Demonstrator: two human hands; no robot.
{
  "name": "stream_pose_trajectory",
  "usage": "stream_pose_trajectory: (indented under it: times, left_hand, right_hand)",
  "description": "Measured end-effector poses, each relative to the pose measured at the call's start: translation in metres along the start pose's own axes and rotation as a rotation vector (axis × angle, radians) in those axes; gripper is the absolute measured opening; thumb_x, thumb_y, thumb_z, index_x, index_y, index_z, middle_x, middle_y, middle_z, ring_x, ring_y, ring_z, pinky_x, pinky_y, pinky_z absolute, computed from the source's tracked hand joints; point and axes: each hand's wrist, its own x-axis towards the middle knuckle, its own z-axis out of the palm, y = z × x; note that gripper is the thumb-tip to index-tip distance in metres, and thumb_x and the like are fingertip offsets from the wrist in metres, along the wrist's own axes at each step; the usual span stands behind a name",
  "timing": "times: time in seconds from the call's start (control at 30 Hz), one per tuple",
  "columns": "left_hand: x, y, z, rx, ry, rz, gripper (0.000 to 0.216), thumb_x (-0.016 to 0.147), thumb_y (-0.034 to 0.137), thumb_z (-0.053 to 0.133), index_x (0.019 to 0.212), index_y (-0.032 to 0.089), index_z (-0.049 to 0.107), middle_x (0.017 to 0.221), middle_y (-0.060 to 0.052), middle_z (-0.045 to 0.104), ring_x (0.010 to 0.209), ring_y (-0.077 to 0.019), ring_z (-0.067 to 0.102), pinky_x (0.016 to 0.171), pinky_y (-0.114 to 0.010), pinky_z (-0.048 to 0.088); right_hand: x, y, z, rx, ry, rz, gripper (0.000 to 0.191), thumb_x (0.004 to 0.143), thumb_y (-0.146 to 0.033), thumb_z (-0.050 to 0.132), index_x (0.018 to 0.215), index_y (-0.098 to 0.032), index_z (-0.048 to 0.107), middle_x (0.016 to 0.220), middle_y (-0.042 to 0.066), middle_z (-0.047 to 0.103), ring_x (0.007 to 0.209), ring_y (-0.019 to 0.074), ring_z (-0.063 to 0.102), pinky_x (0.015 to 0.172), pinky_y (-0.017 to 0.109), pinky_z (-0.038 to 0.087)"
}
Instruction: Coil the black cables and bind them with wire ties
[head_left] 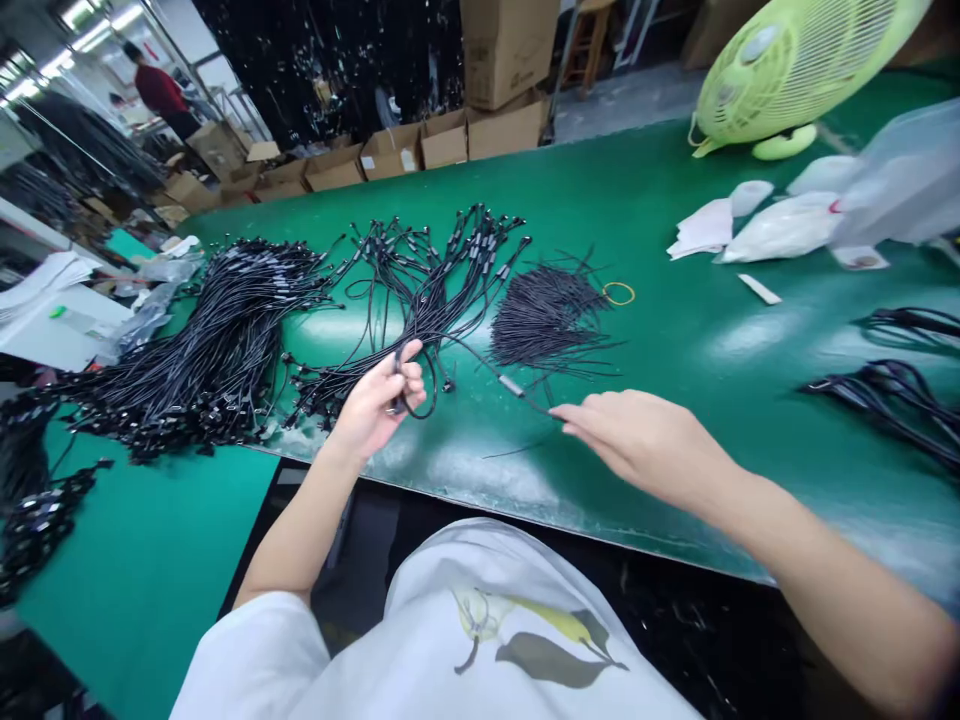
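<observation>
Faces a glossy green tabletop (pixel 660 340), with cardboard boxes (pixel 391 152) lined up behind and a lime-green fan (pixel 787 75) at the far right. Holds a thin black cable (pixel 511 386) over the near side, between both hands, looped at the left hand (pixel 381 398), grey-sleeved toward the right hand (pixel 637 440). Grasps the loop in the left, pinches the straighter stretch in the right.

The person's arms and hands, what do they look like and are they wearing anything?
The left hand and right hand are bare: no gloves, watch or bracelet show. A short, plain white sleeve covers the upper left arm. The right arm is bare to the picture's edge; any sleeve there is out of view.
</observation>
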Motion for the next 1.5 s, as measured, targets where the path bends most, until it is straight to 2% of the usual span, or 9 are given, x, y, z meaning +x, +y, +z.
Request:
stream_pose_trajectory:
  times: [0.2,0.37,0.57,0.8,0.97,1.07,1.2,1.33,1.5]
  left_hand:
    - [0.009,-0.036,0.011,0.394,-0.082,0.061,0.033,0.084,0.026,0.057,0.114,0.014,0.063,0.105,-0.01,0.066,0.094,-0.0191,0.064,0.076,-0.028,0.052]
    - [-0.007,-0.052,0.03,0.787,-0.404,0.04,0.027,0.092,0.036,0.052,0.106,0.017,0.065,0.096,-0.006,0.068,0.098,-0.0199,0.06,0.092,-0.033,0.043]
    - [-0.002,-0.068,0.036,0.387,-0.148,0.064,0.034,0.089,0.049,0.054,0.093,0.016,0.06,0.059,0.004,0.043,0.052,-0.0092,0.039,0.054,-0.024,0.035]
    - [-0.007,-0.102,0.043,0.18,-0.102,-0.099,0.048,0.088,0.062,0.045,0.072,0.017,0.054,0.057,0.003,0.045,0.056,-0.011,0.048,0.08,-0.033,0.045]
    - [-0.015,-0.105,0.028,0.234,-0.031,-0.013,0.034,0.093,0.051,0.045,0.087,0.019,0.053,0.056,0.008,0.035,0.05,-0.0079,0.035,0.074,-0.029,0.044]
    - [-0.018,-0.102,0.022,0.621,-0.119,-0.028,0.032,0.096,0.045,0.039,0.095,0.017,0.055,0.06,0.005,0.043,0.056,-0.0106,0.042,0.069,-0.028,0.041]
    - [-0.021,-0.108,0.022,0.937,-0.223,-0.024,0.032,0.097,0.039,0.036,0.081,0.018,0.053,0.069,0.001,0.05,0.067,-0.0139,0.049,0.072,-0.029,0.039]
    - [-0.021,-0.119,0.022,0.863,-0.377,-0.096,0.036,0.092,0.047,0.043,0.076,0.017,0.056,0.081,-0.004,0.055,0.085,-0.0183,0.052,0.086,-0.032,0.04]
    - [-0.023,-0.126,0.032,0.463,-0.287,-0.229,0.046,0.081,0.062,0.057,0.086,0.017,0.059,0.083,-0.004,0.056,0.083,-0.0174,0.053,0.082,-0.032,0.045]
  right_hand:
    - [0.029,-0.039,-0.017,0.263,-0.237,-0.19,0.032,0.098,-0.029,0.039,0.084,-0.017,0.066,0.072,0.003,0.066,0.064,0.0143,0.057,0.065,0.027,0.038]
    - [0.053,-0.033,-0.01,0.501,-0.166,0.003,0.032,0.097,-0.031,0.043,0.079,-0.017,0.066,0.076,0.004,0.067,0.07,0.0135,0.059,0.067,0.026,0.04]
    - [0.057,-0.038,0.029,0.889,0.382,0.535,0.03,0.081,-0.045,0.066,0.095,-0.019,0.061,0.082,0.002,0.061,0.08,0.0154,0.056,0.075,0.028,0.044]
    - [0.056,-0.054,0.053,1.772,0.424,0.955,0.041,0.08,-0.054,0.064,0.069,-0.017,0.049,0.052,-0.01,0.022,0.042,0.003,0.013,0.038,0.017,0.012]
    - [0.056,-0.057,0.041,2.192,0.347,0.947,0.035,0.072,-0.044,0.076,0.072,-0.017,0.053,0.062,-0.005,0.044,0.054,0.0048,0.042,0.051,0.017,0.041]
    - [0.056,-0.071,0.039,2.115,0.437,0.923,0.035,0.071,-0.043,0.077,0.091,-0.019,0.06,0.09,0.002,0.061,0.08,0.0119,0.058,0.072,0.026,0.052]
    - [0.055,-0.085,0.046,1.88,0.465,1.01,0.037,0.075,-0.046,0.071,0.096,-0.021,0.055,0.084,0.002,0.062,0.065,0.0114,0.056,0.049,0.021,0.045]
    - [0.055,-0.084,0.055,1.826,0.486,1.067,0.027,0.081,-0.041,0.065,0.089,-0.024,0.045,0.06,-0.009,0.042,0.045,0.0054,0.038,0.039,0.015,0.03]
    - [0.058,-0.078,0.054,1.856,0.491,0.855,0.016,0.086,-0.034,0.058,0.091,-0.023,0.047,0.067,-0.009,0.037,0.042,0.0011,0.025,0.037,0.014,0.018]
